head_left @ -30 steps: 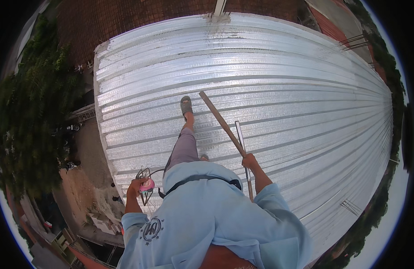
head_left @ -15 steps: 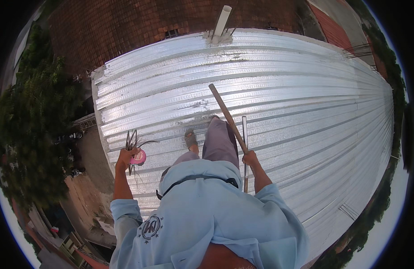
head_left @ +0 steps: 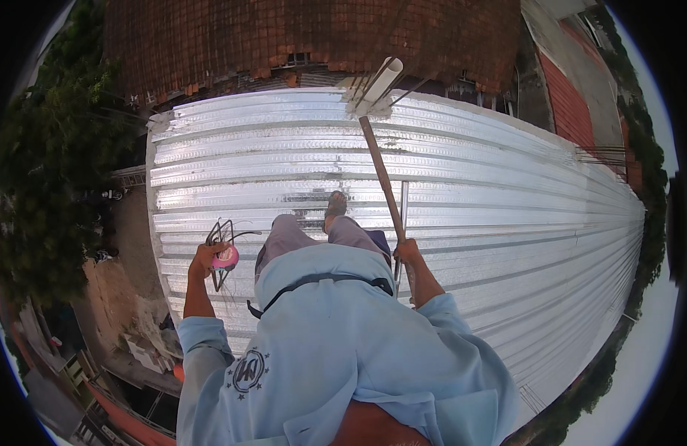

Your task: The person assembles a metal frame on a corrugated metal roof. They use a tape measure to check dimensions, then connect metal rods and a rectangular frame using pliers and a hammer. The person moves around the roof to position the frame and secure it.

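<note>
"Frankly, what is obscured?"

"The grip of the right hand (head_left: 407,251): whether it includes the shiny tube (head_left: 404,204) beside the brown pole (head_left: 381,167), I cannot tell."

"Surface?"

"Ribbed silvery metal roof (head_left: 477,223), stained near the foot (head_left: 334,205); tiled roof (head_left: 299,37) beyond."

"Items held?"

"Right grasps the straight, worn pole, extended over the metal. Left hand (head_left: 204,258) clutches a round pink object (head_left: 225,258) and thin dark strands (head_left: 218,235)."

Light-blue shirt (head_left: 306,349), wide sleeves (head_left: 459,338); dark round emblem (head_left: 247,371) (star-ringed, left side); black belt (head_left: 314,279); greyish-mauve trousers (head_left: 283,236); dark sandal (head_left: 337,199).
</note>
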Tool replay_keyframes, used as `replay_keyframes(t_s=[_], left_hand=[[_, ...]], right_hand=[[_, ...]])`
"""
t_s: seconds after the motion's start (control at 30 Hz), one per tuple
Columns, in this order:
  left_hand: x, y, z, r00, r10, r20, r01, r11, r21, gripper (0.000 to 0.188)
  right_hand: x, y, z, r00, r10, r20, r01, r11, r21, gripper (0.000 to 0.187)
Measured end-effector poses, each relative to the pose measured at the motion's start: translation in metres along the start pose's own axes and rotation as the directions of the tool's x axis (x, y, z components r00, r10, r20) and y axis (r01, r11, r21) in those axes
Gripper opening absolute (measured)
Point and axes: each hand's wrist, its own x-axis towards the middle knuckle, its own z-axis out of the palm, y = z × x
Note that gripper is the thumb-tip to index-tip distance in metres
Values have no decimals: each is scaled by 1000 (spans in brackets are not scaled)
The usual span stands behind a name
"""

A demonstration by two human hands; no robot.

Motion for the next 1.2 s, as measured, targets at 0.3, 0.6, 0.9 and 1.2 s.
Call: replay_keyframes(t_s=[0.3, 0.6, 0.9, 1.2], left_hand=[[57, 23, -25, 985, -167, 33, 169, 979, -115, 31], [169, 169, -96, 977, -211, 22, 211, 977, -4, 25], [267, 385, -105, 1000, -1, 25, -9, 932, 361, 20], [358, 496, -36, 979, 51, 196, -154, 817, 556, 21]], right_hand=[[16, -115, -73, 996, -82, -32, 69, 953, -295, 26], [-11, -251, -34, 999, 22, -32, -33, 911, -411, 37], [-15, -334, 17, 999, 36, -30, -43, 953, -301, 34], [11, -367, 14, 1000, 26, 4, -25, 982, -185, 34]])
